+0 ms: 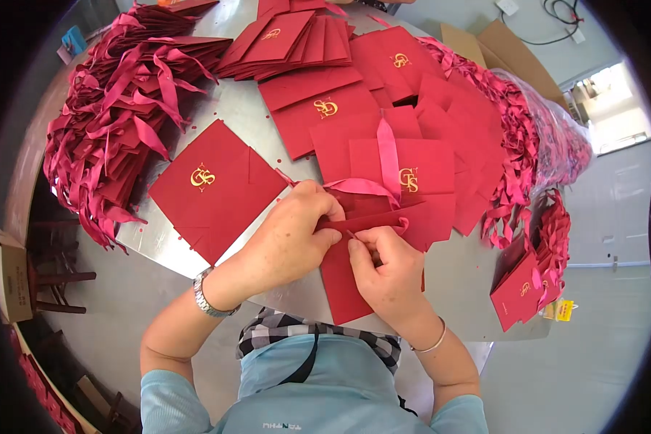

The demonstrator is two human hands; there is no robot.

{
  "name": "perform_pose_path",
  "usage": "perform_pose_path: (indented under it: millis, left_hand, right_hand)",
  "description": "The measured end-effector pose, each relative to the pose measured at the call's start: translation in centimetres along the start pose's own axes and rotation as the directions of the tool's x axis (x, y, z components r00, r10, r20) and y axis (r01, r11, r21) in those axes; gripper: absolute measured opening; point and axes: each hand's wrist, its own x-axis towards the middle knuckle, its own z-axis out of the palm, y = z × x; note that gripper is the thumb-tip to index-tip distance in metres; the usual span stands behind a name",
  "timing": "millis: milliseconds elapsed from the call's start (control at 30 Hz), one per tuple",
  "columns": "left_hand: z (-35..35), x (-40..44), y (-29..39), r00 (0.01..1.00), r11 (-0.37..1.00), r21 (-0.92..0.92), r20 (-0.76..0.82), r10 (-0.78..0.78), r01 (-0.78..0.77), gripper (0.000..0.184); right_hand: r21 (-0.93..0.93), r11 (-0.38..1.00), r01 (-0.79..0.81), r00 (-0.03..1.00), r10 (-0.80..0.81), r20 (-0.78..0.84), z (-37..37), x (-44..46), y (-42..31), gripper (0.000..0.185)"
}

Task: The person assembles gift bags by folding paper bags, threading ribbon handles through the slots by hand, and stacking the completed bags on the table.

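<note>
Both clamped: left hand (289,230) on red bag (345,289), right hand (388,269) apparently on pink ribbon (388,160). Loose pinch could drop ribbon.

On the table (463,296) we have a bag heap (123,137) left, one flat bag (217,192) right of it, overlapping bags (325,108) mid-table, wrapped bundle (557,137) right, carton (521,61) behind the bundle.

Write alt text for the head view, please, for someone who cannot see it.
A person's left hand and right hand, close together, handle a red paper bag beside a looped pink ribbon at a shiny table. More red bags, several with gold lettering, lie around, with a large ribboned pile at the left.
</note>
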Motion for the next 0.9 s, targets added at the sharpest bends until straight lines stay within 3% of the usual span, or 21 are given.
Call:
perform_pose_path:
  millis: [133,200,333,533,633,700,833,900]
  left_hand:
    - [-0.2,0.1,-0.8,0.997,0.997,0.039,0.025,0.069,-0.070,0.011]
    - [-0.2,0.1,-0.9,0.994,0.995,0.032,0.044,0.098,-0.099,0.010]
    - [0.0,-0.4,-0.6,0.997,0.996,-0.059,0.009,0.073,-0.072,0.010]
    - [1.0,-1.6,0.5,0.970,0.982,0.049,-0.151,0.188,-0.182,0.015]
    - [1.5,-2.2,1.0,0.946,0.957,0.194,-0.204,0.253,-0.214,0.016]
    - [1.8,-2.2,0.5,0.829,0.834,0.449,-0.293,0.476,-0.320,0.018]
    - [1.5,-2.9,0.3,0.877,0.887,0.389,-0.298,0.376,-0.248,0.018]
    - [1.1,-2.7,0.3,0.971,0.970,0.223,-0.195,0.140,-0.095,0.017]
  right_hand:
    - [-0.041,0.998,0.048,0.999,-0.048,0.010,0.2,0.2,0.2,0.007]
    - [-0.147,0.961,0.232,0.972,-0.235,-0.003,0.3,0.3,0.6,0.007]
    - [-0.159,0.964,0.216,0.976,-0.214,0.025,0.0,0.5,-0.2,0.010]
    - [-0.355,0.890,0.287,0.956,-0.243,0.164,-1.4,1.3,-2.6,0.024]
    - [-0.418,0.858,0.299,0.949,-0.220,0.226,-1.6,1.2,-3.2,0.025]
    - [-0.416,0.858,0.301,0.948,-0.223,0.226,-1.3,0.9,-2.9,0.023]
    - [-0.319,0.915,0.249,0.967,-0.215,0.138,-0.9,0.2,-1.8,0.017]
    - [-0.283,0.927,0.247,0.968,-0.224,0.113,-0.8,-0.1,-1.4,0.011]
